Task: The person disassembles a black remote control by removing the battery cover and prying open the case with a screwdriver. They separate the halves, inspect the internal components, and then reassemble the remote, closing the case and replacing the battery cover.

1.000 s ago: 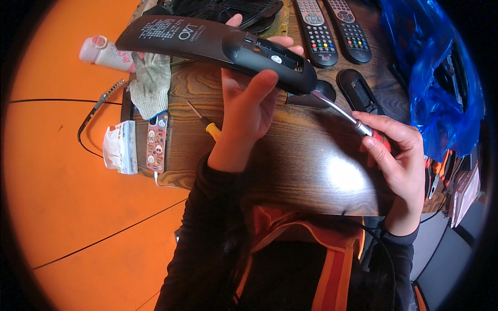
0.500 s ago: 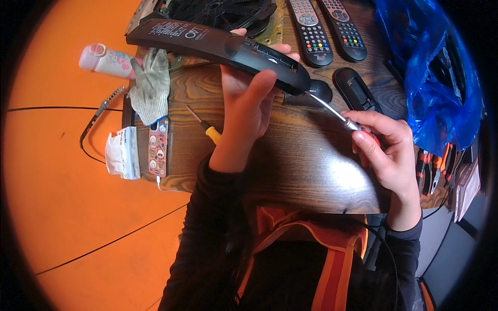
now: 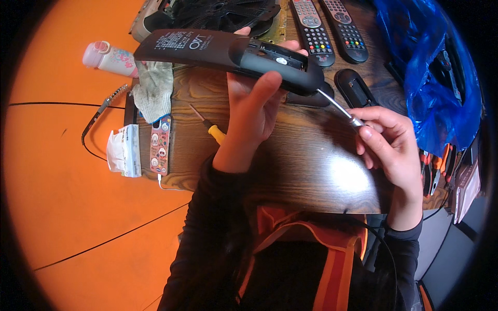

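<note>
My left hand [image 3: 254, 103] is closed around a black remote control [image 3: 218, 58], held back side up above the table. Its open battery compartment [image 3: 282, 59] faces me, and no batteries show inside. Between the fingers of my right hand [image 3: 391, 142] is a screwdriver [image 3: 336, 103] with a metal shaft; the hand hides its handle. The shaft's tip meets the remote's right end, though the exact contact point is too small to make out. Just right of the held remote, another black remote [image 3: 355, 88] lies with its battery compartment uncovered.
Two button-side-up remotes [image 3: 314, 36] lie at the back. At right are a blue plastic bag [image 3: 441, 109] and pliers [image 3: 437, 168]. A yellow-handled screwdriver [image 3: 216, 133], glove [image 3: 154, 93], phone [image 3: 161, 147], tissue pack [image 3: 124, 150], bottle [image 3: 111, 58] and cabled tool [image 3: 106, 103] sit left.
The held remote has tilted, showing more of its back and battery compartment, and shifted slightly right and nearer. The screwdriver's tip has moved with its end.
</note>
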`<state>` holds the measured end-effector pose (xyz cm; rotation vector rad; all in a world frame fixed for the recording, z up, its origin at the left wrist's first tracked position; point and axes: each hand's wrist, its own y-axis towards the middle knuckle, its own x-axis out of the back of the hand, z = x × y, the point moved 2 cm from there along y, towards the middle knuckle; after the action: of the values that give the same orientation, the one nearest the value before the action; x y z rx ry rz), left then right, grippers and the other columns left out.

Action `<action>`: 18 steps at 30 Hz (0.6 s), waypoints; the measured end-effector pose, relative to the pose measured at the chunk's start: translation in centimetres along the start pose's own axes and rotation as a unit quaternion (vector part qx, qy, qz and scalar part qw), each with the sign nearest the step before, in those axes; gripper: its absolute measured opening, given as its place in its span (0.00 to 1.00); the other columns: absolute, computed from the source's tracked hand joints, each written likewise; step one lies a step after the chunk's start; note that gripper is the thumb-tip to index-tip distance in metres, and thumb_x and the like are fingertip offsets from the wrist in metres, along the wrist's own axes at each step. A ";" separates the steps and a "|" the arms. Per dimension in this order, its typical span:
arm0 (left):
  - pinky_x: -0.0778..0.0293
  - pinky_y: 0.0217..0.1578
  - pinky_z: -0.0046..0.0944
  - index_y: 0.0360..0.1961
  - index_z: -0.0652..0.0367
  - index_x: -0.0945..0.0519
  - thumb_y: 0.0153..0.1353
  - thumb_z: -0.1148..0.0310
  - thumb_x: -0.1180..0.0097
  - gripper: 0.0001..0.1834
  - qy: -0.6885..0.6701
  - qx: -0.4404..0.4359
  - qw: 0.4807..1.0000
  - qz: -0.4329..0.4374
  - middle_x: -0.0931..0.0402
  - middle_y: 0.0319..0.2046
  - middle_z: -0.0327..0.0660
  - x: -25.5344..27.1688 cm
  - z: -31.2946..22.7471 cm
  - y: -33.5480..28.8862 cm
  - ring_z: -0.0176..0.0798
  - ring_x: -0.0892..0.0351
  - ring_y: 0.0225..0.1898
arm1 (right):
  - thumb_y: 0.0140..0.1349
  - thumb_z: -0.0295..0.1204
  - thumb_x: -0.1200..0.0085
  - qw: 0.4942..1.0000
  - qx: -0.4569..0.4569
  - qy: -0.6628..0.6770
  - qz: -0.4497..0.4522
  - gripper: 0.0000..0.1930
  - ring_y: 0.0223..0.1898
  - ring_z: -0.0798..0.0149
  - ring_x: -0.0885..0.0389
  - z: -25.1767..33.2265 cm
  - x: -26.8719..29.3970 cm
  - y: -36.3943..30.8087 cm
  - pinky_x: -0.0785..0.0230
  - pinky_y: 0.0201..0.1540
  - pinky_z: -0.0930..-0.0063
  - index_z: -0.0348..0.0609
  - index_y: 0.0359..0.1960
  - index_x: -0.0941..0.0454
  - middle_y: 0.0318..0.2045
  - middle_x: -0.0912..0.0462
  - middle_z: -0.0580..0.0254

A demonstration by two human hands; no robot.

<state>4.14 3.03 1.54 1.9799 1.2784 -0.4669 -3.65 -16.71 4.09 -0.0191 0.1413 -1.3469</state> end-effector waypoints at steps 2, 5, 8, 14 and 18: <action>0.31 0.51 0.51 0.62 0.48 0.54 0.57 0.62 0.46 0.37 0.020 0.007 0.999 -0.025 0.36 0.52 0.55 0.2 -0.4 -0.1 0.53 0.35 0.55 | 0.59 0.23 0.50 0.999 0.007 -0.029 0.021 0.12 0.12 0.83 0.37 0.7 1.2 -0.1 0.47 0.14 0.90 0.36 0.44 0.25 0.16 0.26 0.68; 0.39 0.58 0.55 0.61 0.51 0.46 0.57 0.48 0.49 0.36 0.006 0.031 0.998 -0.061 0.39 0.56 0.50 0.5 -0.7 -0.4 0.53 0.39 0.58 | 0.60 0.26 0.52 0.996 0.093 -0.003 -0.010 0.12 0.11 0.83 0.37 1.2 2.7 -0.4 0.47 0.13 0.92 0.34 0.43 0.26 0.17 0.26 0.66; 0.40 0.58 0.54 0.62 0.53 0.47 0.54 0.46 0.47 0.40 -0.098 0.091 0.991 -0.002 0.41 0.58 0.49 0.2 -0.5 -0.6 0.53 0.41 0.59 | 0.56 0.28 0.49 0.991 0.131 0.007 0.013 0.16 0.17 0.80 0.31 1.3 3.1 -0.6 0.42 0.19 0.90 0.31 0.44 0.27 0.21 0.25 0.64; 0.32 0.53 0.54 0.62 0.47 0.51 0.54 0.44 0.48 0.40 -0.448 0.137 0.882 0.046 0.41 0.52 0.50 0.0 0.3 -0.5 0.54 0.36 0.55 | 0.47 0.25 0.43 0.992 0.101 -0.050 0.047 0.19 0.29 0.74 0.24 1.5 2.1 -0.9 0.34 0.32 0.86 0.29 0.43 0.28 0.30 0.21 0.59; 0.32 0.53 0.54 0.62 0.49 0.50 0.53 0.42 0.48 0.41 -0.486 0.158 0.858 0.057 0.41 0.52 0.50 0.3 0.5 -0.7 0.53 0.34 0.53 | 0.46 0.25 0.40 0.990 0.139 -0.037 0.006 0.20 0.31 0.70 0.22 0.9 1.8 -0.9 0.33 0.35 0.84 0.29 0.41 0.29 0.30 0.21 0.56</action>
<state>3.73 3.00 0.74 1.6293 0.4416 -1.4581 -3.99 -18.69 4.95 0.1657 -0.1103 -1.3418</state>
